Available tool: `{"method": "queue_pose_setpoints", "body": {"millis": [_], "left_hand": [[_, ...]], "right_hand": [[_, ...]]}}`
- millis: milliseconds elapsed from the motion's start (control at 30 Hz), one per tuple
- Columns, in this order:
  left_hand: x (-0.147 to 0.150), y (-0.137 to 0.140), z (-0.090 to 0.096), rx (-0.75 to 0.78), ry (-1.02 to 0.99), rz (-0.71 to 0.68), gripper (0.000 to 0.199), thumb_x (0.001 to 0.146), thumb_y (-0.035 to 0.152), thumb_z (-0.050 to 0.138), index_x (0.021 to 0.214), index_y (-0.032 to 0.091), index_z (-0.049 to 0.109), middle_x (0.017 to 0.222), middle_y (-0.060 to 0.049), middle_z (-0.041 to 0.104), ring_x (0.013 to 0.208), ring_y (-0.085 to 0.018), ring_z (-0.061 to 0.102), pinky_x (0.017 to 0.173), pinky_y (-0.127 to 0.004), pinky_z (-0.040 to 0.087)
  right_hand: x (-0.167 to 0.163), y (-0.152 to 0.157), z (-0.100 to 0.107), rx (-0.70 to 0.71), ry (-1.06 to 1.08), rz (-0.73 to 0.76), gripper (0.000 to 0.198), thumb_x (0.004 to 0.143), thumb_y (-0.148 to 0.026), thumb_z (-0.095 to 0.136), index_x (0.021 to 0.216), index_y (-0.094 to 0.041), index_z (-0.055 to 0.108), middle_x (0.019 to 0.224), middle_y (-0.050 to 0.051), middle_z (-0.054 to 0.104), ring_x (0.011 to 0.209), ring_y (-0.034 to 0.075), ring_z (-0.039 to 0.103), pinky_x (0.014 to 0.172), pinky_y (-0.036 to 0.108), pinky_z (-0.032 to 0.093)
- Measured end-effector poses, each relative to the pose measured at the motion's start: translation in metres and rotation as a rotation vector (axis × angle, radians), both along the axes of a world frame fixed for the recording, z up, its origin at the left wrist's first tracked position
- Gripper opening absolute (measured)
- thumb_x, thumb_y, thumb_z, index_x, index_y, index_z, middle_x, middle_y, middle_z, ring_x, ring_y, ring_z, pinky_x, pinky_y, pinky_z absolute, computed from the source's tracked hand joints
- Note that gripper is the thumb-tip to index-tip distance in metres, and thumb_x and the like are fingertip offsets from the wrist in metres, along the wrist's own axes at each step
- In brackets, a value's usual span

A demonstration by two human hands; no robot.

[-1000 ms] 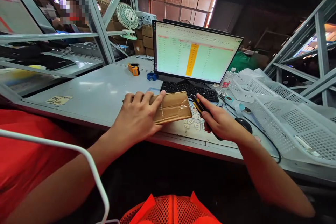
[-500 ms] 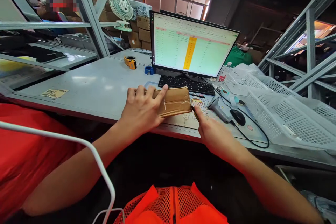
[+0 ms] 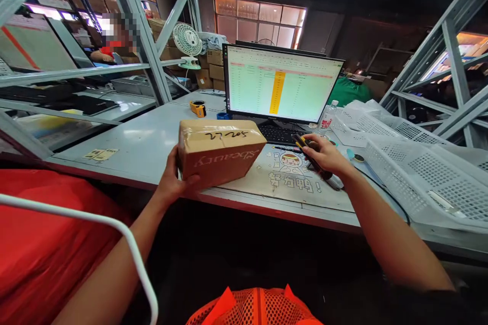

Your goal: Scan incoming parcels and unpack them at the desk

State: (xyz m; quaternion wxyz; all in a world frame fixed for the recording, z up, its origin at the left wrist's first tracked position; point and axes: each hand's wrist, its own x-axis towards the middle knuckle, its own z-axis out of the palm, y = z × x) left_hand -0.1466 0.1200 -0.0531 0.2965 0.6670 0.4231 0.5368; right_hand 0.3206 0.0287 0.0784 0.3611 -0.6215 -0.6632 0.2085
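Note:
My left hand (image 3: 174, 179) grips the left end of a brown cardboard box (image 3: 221, 160), thumb on its near side and the other fingers mostly hidden behind it. Clear tape covers the upper face, which carries handwritten black figures; pale lettering runs along the side turned to me. In my right hand (image 3: 323, 155) is a yellow and black box cutter (image 3: 299, 141), held apart from the box, to its right. Under that hand lies a scanner (image 3: 335, 182), partly covered by it. A desk mat (image 3: 292, 175) with a cartoon drawing spreads between the hands.
Behind the box stand a keyboard (image 3: 280, 135) and a monitor (image 3: 282, 86). White plastic baskets (image 3: 430, 172) fill the right side, near a bottle (image 3: 327, 116). An orange tape roll (image 3: 198, 108) and paper labels (image 3: 100, 154) lie at left. A red-clothed person sits beyond the metal frame (image 3: 131, 30).
The box has been turned, so its taped, written face now shows upward. My right hand has drawn the cutter away from the box's edge, up and right. The view has tilted upward.

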Motion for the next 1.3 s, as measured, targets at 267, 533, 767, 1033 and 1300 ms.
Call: {"method": "queue_pose_setpoints", "body": {"millis": [267, 533, 767, 1033, 1300], "left_hand": [[0.014, 0.026, 0.0, -0.253, -0.05, -0.128, 0.113, 0.053, 0.072, 0.094, 0.144, 0.02, 0.051, 0.145, -0.019, 0.062, 0.14, -0.044, 0.055, 0.117, -0.055, 0.049], [0.031, 0.042, -0.02, -0.231, -0.162, -0.076, 0.103, 0.057, 0.075, 0.091, 0.132, 0.016, 0.053, 0.141, -0.022, 0.064, 0.135, -0.045, 0.06, 0.114, -0.059, 0.05], [0.026, 0.043, -0.025, -0.187, -0.13, -0.088, 0.101, 0.059, 0.073, 0.091, 0.133, 0.017, 0.053, 0.14, -0.02, 0.065, 0.134, -0.044, 0.06, 0.114, -0.057, 0.051], [0.027, 0.041, -0.024, -0.21, -0.124, -0.073, 0.102, 0.057, 0.074, 0.092, 0.132, 0.017, 0.053, 0.136, -0.02, 0.066, 0.133, -0.044, 0.061, 0.112, -0.058, 0.051], [0.025, 0.04, -0.02, -0.24, -0.127, -0.08, 0.102, 0.052, 0.074, 0.093, 0.127, 0.016, 0.055, 0.14, -0.021, 0.064, 0.136, -0.046, 0.058, 0.117, -0.062, 0.046]], "right_hand": [[-0.065, 0.102, 0.017, -0.153, -0.037, 0.083, 0.033, 0.11, -0.036, 0.048, 0.084, -0.02, 0.059, 0.058, -0.003, 0.052, 0.042, 0.011, 0.05, 0.041, 0.023, 0.036], [-0.089, 0.149, 0.022, -0.161, -0.063, 0.151, 0.052, 0.106, -0.054, 0.057, 0.067, -0.021, 0.051, 0.051, -0.002, 0.052, 0.039, 0.011, 0.046, 0.041, 0.024, 0.033], [-0.083, 0.145, 0.016, -0.209, -0.026, 0.087, 0.042, 0.109, -0.05, 0.051, 0.082, -0.02, 0.064, 0.049, -0.004, 0.05, 0.037, 0.012, 0.046, 0.04, 0.024, 0.036], [-0.09, 0.125, 0.016, -0.264, 0.038, 0.113, 0.044, 0.11, -0.048, 0.049, 0.08, -0.019, 0.064, 0.05, -0.003, 0.052, 0.036, 0.011, 0.046, 0.036, 0.022, 0.036], [-0.088, 0.1, 0.009, -0.327, 0.197, 0.157, 0.046, 0.112, -0.046, 0.043, 0.084, -0.018, 0.065, 0.051, -0.004, 0.05, 0.036, 0.009, 0.043, 0.036, 0.021, 0.036]]}}
